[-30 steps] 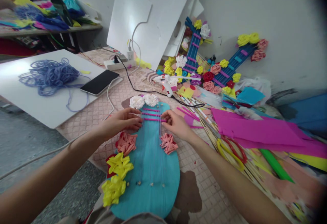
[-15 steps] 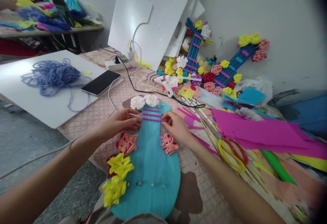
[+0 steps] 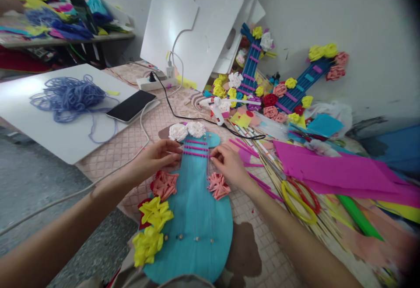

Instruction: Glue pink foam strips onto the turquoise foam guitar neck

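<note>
A turquoise guitar-shaped cutout (image 3: pixel 193 196) lies before me, its neck pointing away. Several magenta strips (image 3: pixel 196 149) cross the neck near the top, over thin clear strings that run down to small beads (image 3: pixel 197 238). My left hand (image 3: pixel 163 154) is at the neck's left edge, fingers stretched and slightly apart. On the opposite edge, my right hand (image 3: pixel 226 160) has thumb and forefinger closed at the end of the lowest magenta strip. Salmon paper flowers (image 3: pixel 218 186), yellow flowers (image 3: pixel 149 244) and white flowers (image 3: pixel 196 129) decorate the cutout's borders.
A white glue gun (image 3: pixel 218 109) stands beyond the cutout, its black cord trailing right. Yellow-handled scissors (image 3: pixel 297 202), sticks and magenta sheets (image 3: pixel 341 170) cover the right side. To the left are a phone (image 3: pixel 131 105) and blue yarn (image 3: pixel 70 97) on a white board (image 3: pixel 62 145).
The view has shifted slightly. Both hands stay at the sides of the neck, with only small finger movements; the cutout and its strips look the same.
</note>
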`<state>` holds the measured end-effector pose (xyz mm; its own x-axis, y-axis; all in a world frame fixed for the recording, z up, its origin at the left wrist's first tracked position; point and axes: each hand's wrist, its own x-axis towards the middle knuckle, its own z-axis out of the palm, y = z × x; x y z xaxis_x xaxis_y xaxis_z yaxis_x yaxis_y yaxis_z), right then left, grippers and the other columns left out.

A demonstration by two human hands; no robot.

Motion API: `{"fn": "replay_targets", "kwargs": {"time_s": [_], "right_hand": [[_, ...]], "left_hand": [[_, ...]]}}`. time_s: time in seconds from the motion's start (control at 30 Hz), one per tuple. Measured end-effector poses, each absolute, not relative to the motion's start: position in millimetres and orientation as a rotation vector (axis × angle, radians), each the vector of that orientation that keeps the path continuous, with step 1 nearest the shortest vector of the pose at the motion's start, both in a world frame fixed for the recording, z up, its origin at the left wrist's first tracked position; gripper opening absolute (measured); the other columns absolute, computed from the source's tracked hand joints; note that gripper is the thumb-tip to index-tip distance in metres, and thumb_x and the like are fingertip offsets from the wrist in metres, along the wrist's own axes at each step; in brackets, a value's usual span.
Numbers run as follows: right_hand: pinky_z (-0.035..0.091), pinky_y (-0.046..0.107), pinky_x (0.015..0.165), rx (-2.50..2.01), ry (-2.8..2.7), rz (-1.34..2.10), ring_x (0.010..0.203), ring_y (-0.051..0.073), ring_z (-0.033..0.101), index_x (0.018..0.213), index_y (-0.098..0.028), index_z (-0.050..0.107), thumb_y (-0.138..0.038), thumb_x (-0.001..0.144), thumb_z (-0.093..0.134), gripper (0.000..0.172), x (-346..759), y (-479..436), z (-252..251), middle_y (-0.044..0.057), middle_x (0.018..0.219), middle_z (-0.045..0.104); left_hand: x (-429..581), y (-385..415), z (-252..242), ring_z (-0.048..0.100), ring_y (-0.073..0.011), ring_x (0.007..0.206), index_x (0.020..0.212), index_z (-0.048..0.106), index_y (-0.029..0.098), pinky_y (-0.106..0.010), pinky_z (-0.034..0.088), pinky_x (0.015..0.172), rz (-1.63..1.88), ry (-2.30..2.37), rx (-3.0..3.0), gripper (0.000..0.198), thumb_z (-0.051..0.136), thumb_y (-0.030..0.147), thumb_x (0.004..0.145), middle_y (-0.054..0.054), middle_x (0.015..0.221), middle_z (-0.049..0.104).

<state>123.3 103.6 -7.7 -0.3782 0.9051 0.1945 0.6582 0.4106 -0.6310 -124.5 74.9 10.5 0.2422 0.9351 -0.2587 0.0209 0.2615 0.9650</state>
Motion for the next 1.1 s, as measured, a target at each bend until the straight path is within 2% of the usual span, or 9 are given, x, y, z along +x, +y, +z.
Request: {"fn": "replay_targets", "kwargs": {"time_s": [0.37,0.73,0.97,1.1], "right_hand": [[0.040,0.027,0.065,-1.330,-2.144,0.570,0.072,0.015,0.052,0.075,-0.020,0.054,-0.009,0.078,0.054,0.011,118,108,-13,0.000,0.078,0.055],[0.039,0.027,0.064,-1.319,-2.150,0.599,0.072,0.015,0.052,0.076,-0.020,0.056,-0.009,0.078,0.055,0.011,118,107,-11,0.000,0.077,0.055],[0.042,0.026,0.061,-1.320,-2.122,0.666,0.067,0.013,0.051,0.087,-0.019,0.057,-0.012,0.075,0.059,0.014,125,107,-11,0.000,0.083,0.056],[0.042,0.026,0.061,-1.291,-2.129,0.643,0.068,0.013,0.051,0.084,-0.019,0.058,-0.013,0.077,0.058,0.009,126,107,-10,0.001,0.083,0.055]], "left_hand": [[-129,76,-6,0.063,-0.0210,0.102,0.110,0.051,0.019,-0.034,0.055,0.081,0.921,1.052,1.184,0.041,0.068,0.036,0.077,-0.008,0.114,0.063],[-128,76,-8,0.063,-0.0211,0.101,0.109,0.050,0.019,-0.035,0.055,0.080,0.961,1.041,1.202,0.040,0.068,0.036,0.077,-0.007,0.112,0.064],[-129,74,-7,0.062,-0.0210,0.104,0.112,0.049,0.020,-0.036,0.053,0.084,0.943,1.042,1.225,0.040,0.066,0.035,0.080,-0.008,0.114,0.063],[-129,75,-9,0.061,-0.0220,0.107,0.112,0.049,0.019,-0.037,0.053,0.085,0.951,1.039,1.225,0.039,0.066,0.034,0.080,-0.009,0.117,0.061]]}}
